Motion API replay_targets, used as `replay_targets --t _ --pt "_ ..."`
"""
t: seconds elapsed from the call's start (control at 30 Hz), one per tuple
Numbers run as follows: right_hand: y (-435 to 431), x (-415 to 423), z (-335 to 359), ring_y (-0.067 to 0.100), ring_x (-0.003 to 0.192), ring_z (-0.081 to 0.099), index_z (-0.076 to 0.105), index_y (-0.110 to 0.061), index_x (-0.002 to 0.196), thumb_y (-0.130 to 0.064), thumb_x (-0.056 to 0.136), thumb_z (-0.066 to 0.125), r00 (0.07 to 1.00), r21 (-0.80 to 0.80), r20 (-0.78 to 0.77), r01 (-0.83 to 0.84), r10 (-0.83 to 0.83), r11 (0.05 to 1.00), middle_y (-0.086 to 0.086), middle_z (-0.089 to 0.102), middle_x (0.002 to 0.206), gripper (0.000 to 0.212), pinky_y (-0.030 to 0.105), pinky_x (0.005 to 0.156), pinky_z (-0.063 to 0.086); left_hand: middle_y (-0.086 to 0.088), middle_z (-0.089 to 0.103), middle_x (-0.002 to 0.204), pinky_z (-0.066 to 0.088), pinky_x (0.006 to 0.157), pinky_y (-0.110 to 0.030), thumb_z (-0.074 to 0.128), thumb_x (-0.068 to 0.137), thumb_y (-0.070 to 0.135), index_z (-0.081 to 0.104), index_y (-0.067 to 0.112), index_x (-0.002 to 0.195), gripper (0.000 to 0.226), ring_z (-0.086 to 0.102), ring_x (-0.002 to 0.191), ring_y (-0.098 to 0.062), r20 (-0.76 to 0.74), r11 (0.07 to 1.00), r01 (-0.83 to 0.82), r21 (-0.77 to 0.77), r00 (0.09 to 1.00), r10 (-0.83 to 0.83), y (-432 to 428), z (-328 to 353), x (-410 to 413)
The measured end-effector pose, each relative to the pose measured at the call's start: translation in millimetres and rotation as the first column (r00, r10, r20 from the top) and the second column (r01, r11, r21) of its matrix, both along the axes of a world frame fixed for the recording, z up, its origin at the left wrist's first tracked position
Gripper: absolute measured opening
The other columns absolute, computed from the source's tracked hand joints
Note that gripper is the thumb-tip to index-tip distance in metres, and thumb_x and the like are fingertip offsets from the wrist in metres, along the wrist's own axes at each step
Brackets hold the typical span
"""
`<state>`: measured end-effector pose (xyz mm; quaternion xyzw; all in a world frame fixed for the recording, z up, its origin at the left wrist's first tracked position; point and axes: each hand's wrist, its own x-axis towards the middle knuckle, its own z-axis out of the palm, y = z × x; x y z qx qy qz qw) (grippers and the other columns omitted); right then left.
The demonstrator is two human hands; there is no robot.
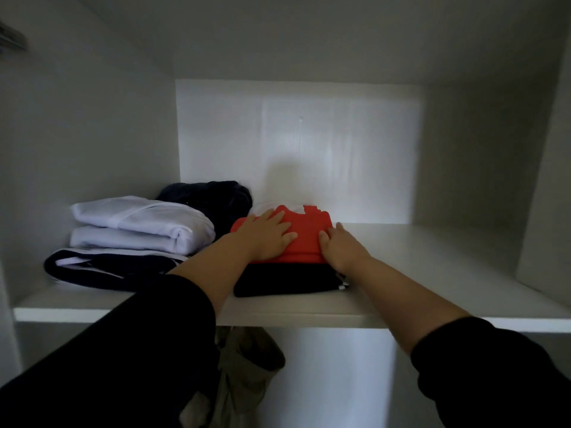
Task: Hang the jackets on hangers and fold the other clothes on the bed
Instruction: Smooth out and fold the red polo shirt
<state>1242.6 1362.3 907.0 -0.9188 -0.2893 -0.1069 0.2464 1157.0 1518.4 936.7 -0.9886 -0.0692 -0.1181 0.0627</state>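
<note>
A folded red garment (309, 233) lies on top of a folded black garment (287, 281) on the white wardrobe shelf (432, 273). My left hand (268, 236) lies flat on the red garment's left part, fingers straight. My right hand (340, 245) rests against the red garment's right edge, fingers straight and pointing away from me. To the left sits a stack of folded white clothes (139, 223) on a dark garment with white stripes (108, 267). A dark bundle (216, 196) lies behind them.
The shelf's right half is bare up to the white side wall (540, 211). Below the shelf hangs a khaki garment (244, 375). A metal rail end (12, 38) shows at the top left.
</note>
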Motion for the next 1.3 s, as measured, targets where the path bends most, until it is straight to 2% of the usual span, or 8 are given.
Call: replay_targets --t 0.27,0.37,0.47,0.73,0.9,1.0,1.1,1.3 --pt "-101 -74 -22 0.026 0.144 0.02 0.037 -0.007 0.143 -0.029 0.103 0.036 0.986 0.153 0.166 0.004 -0.029 0.988 0.015 0.018 0.158 0.046 0.036 0.116 0.019 -0.007 0.018 0.158 0.013 0.116 -0.053 0.037 0.099 0.043 0.025 0.017 0.15 0.058 0.012 0.146 -0.027 0.17 0.971 0.032 -0.236 0.985 0.009 -89 -45 -40" --pt "-160 -101 -33 0.027 0.143 0.023 0.041 -0.006 0.14 -0.025 0.101 0.04 0.972 0.19 0.225 0.029 -0.072 0.981 0.016 0.024 0.155 0.044 0.03 0.114 0.018 -0.011 0.045 0.141 0.029 0.109 -0.045 0.044 0.095 0.035 0.045 0.007 0.138 0.051 0.034 0.135 -0.031 0.281 0.913 0.159 -0.375 0.958 -0.052 -131 -69 -55" --pt "-222 -128 -43 0.032 0.135 0.035 0.048 -0.001 0.133 -0.018 0.098 0.046 0.967 0.252 0.207 0.094 -0.148 0.963 0.019 0.04 0.145 0.039 0.031 0.109 0.026 -0.01 0.047 0.142 0.023 0.112 -0.032 0.046 0.094 0.026 0.051 0.006 0.135 0.045 0.035 0.136 -0.026 0.336 0.888 0.248 -0.387 0.935 -0.115 -192 -90 -74" --pt "-388 -218 -65 0.035 0.123 0.045 0.049 -0.003 0.131 -0.012 0.092 0.051 0.901 0.24 0.168 0.357 -0.401 0.903 0.019 0.05 0.132 0.04 0.033 0.1 0.033 -0.01 0.057 0.133 0.036 0.105 -0.026 0.057 0.09 0.012 0.062 0.01 0.124 0.034 0.05 0.125 -0.024 0.232 0.715 0.423 -0.557 0.906 -0.355 -362 -132 -123" --pt "-462 -293 -88 0.022 0.118 0.054 0.048 -0.008 0.131 -0.005 0.088 0.052 0.921 0.315 0.082 0.338 -0.38 0.887 0.008 0.051 0.133 0.044 0.027 0.097 0.039 -0.003 0.05 0.141 0.031 0.102 -0.017 0.052 0.094 0.015 0.053 0.014 0.135 0.041 0.046 0.129 -0.017 0.128 0.613 0.446 -0.652 0.861 -0.492 -452 -186 -178" --pt "-489 -327 -104 0.022 0.101 0.06 0.06 -0.005 0.113 0.005 0.084 0.048 0.921 0.377 0.099 0.317 -0.378 0.871 0.008 0.06 0.111 0.033 0.02 0.085 0.041 0.003 0.045 0.145 0.029 0.097 -0.011 0.05 0.094 0.014 0.048 0.019 0.139 0.045 0.044 0.13 -0.013 0.066 0.524 0.394 -0.756 0.841 -0.537 -480 -219 -219" --pt "-508 -356 -115 0.02 0.074 0.055 0.062 -0.004 0.083 0.011 0.078 0.044 0.88 0.483 0.177 0.312 -0.44 0.818 0.001 0.056 0.081 0.024 0.019 0.066 0.037 0.0 0.046 0.144 0.034 0.097 -0.014 0.052 0.093 0.013 0.043 0.02 0.142 0.05 0.045 0.13 -0.013 0.018 0.502 0.338 -0.796 0.843 -0.538 -498 -234 -243" --pt "-539 -372 -115 -0.003 0.076 0.056 0.061 -0.015 0.094 -0.001 0.089 0.043 0.889 0.729 0.01 0.308 -0.459 0.612 -0.007 0.061 0.088 0.023 0.003 0.072 0.04 -0.002 0.039 0.149 0.038 0.106 -0.028 0.065 0.089 0.029 0.03 0.018 0.148 0.07 0.04 0.134 -0.015 -0.007 0.48 0.304 -0.823 0.84 -0.543 -531 -228 -260"
